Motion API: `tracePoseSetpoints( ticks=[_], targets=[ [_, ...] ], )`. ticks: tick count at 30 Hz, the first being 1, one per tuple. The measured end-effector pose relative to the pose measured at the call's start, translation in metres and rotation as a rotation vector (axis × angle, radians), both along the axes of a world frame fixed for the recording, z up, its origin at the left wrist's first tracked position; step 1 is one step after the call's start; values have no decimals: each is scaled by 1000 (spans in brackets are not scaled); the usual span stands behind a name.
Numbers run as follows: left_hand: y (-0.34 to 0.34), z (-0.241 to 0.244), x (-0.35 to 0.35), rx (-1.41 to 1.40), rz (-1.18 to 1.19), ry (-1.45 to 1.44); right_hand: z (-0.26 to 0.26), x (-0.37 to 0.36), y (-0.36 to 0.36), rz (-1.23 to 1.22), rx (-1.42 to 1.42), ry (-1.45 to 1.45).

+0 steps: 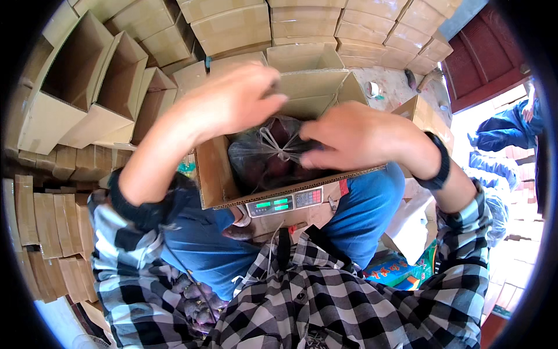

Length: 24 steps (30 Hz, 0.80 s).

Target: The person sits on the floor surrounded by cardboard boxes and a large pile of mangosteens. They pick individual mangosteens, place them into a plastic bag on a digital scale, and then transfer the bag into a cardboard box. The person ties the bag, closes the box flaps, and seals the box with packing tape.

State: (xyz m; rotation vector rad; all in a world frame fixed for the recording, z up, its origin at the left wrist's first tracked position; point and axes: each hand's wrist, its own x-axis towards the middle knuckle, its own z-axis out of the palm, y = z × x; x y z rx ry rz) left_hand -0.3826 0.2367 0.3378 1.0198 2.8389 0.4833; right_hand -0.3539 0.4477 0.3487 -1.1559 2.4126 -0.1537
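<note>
An open cardboard box [218, 174] stands between my knees, on or just behind a digital scale [285, 201] with a lit green display. Inside it lies a clear plastic bag [255, 159] of dark reddish-purple produce, its neck tied with a white string [281, 152]. Blurred, my left hand [237, 96] is raised over the box's left side, fingers bent; whether it holds anything cannot be told. My right hand [344, 139] is over the right side of the bag, close to the knot, fingers curled and also blurred. Its grip on the bag or string is unclear.
Empty open cartons [72, 102] stand at the left, and stacked closed cartons [305, 22] line the back. A tape roll [372, 90] lies on the floor behind the box. Purple produce [198, 305] sits by my left leg. A person in blue trousers [505, 126] is outside the red door [484, 61].
</note>
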Motion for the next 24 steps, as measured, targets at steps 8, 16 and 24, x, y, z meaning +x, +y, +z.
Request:
tracePoseSetpoints(
  ticks=[8, 16, 24],
  targets=[
    [-50, -62, -29, -56, 300, 301, -88, 72, 22, -44, -305, 285],
    [-35, -79, -36, -118, 270, 102, -93, 53, 12, -93, -408, 390],
    [-25, -79, -7, -210, 225, 129, -106, 11, 1, -200, -186, 83]
  ],
)
